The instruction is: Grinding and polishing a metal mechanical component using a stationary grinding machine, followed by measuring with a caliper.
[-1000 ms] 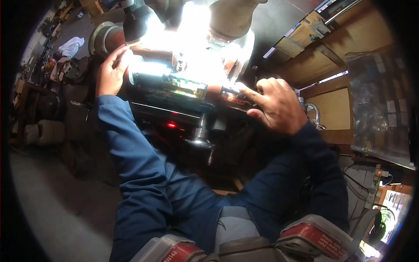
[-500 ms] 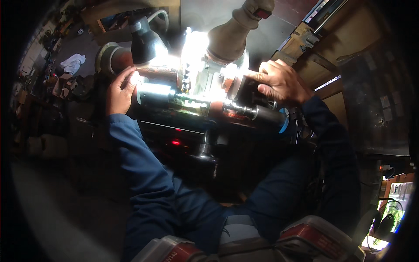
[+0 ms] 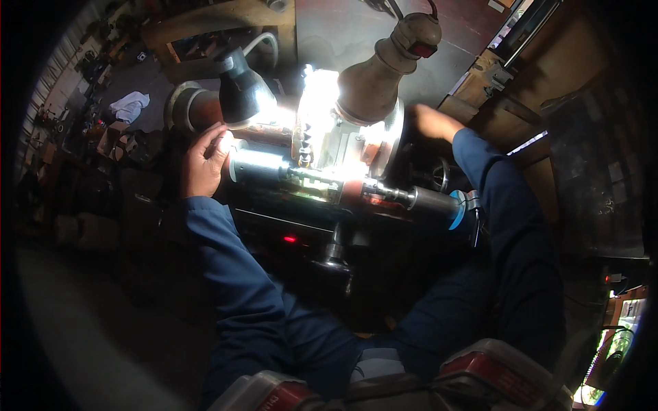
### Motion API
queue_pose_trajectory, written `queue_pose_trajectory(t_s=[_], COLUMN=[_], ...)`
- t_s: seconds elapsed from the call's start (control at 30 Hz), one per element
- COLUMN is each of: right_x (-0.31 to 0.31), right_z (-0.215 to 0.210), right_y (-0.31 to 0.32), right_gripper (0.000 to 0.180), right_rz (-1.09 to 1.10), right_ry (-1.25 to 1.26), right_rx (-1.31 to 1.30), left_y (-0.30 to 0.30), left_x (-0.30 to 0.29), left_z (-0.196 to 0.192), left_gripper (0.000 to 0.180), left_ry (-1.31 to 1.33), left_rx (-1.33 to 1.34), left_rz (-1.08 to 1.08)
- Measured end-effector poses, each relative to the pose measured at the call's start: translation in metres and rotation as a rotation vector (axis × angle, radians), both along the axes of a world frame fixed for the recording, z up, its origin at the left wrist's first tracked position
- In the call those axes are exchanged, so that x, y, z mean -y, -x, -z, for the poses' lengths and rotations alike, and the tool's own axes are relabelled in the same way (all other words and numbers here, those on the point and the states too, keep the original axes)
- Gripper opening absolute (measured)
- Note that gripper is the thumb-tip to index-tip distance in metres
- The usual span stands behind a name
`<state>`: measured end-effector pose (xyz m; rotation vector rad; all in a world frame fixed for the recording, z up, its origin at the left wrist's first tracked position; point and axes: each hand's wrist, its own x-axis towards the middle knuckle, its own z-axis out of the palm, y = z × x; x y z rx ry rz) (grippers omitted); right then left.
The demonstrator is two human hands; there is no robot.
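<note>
A machine with a bright metal cylinder on its left and a darker cylinder on its right carries a thin stepped metal shaft between them. My left hand is closed at the outer end of the left cylinder, thumb and fingers pressed around its edge. Beyond the shaft stands a round wheel, partly washed out by glare. My right hand reaches past the wheel's right side; its fingers are lost in shadow, so what they touch is hidden.
A black lamp and a beige lamp hang over the machine. A handwheel sits at the right, near a blue ring. Below the shaft a metal crank handle sticks out toward my legs. A white cloth lies far left.
My right hand has moved away from the wheel's front right, farther back into shadow. The left hand stays at the cylinder's end. The whole view has shifted slightly.
</note>
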<state>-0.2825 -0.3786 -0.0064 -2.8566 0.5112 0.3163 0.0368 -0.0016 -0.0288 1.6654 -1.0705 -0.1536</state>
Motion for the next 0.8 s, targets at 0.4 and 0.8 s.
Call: queue_pose_trajectory(t_s=[0.4, 0.8], right_x=[-0.113, -0.286], right_z=[-0.064, -0.007], right_y=[0.277, 0.364], right_gripper=[0.057, 0.05], right_rz=[1.146, 1.631], right_ry=[-0.138, -0.878], right_rx=[1.145, 0.604], left_y=[0.004, 0.012], left_x=[-0.002, 0.001], left_z=[-0.001, -0.001], left_gripper=[0.027, 0.033], left_ry=[-0.058, -0.038], left_rx=[-0.061, -0.076], left_rz=[-0.063, -0.155])
